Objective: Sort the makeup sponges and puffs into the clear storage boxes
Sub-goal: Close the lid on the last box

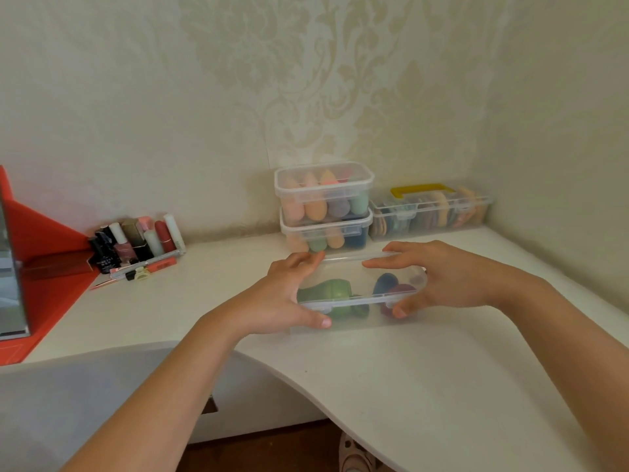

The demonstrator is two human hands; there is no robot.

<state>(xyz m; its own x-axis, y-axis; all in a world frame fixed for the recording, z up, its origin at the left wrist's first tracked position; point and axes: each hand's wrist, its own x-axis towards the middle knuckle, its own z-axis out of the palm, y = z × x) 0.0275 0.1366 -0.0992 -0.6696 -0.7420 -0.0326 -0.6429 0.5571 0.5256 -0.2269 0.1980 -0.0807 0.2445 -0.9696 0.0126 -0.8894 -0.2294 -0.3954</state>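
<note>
Front box [357, 267], lid on, sits on table [442, 386]. Left hand [289, 294] and right hand [442, 277] each grip an end, thumbs on the front and fingers over the lid. Green sponges [326, 294] show inside. Two stacked boxes [323, 199] stand just behind it by the wall.

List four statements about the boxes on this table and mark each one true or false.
1. The left hand and the right hand both grip the front clear box. True.
2. The front clear box holds only orange sponges. False: green sponges, a blue sponge and a dark red sponge show through it.
3. Two lidded boxes form a stack behind the front clear box. True.
4. The yellow-handled box sits left of the stack. False: the yellow-handled box sits to the right of the stack.
</note>
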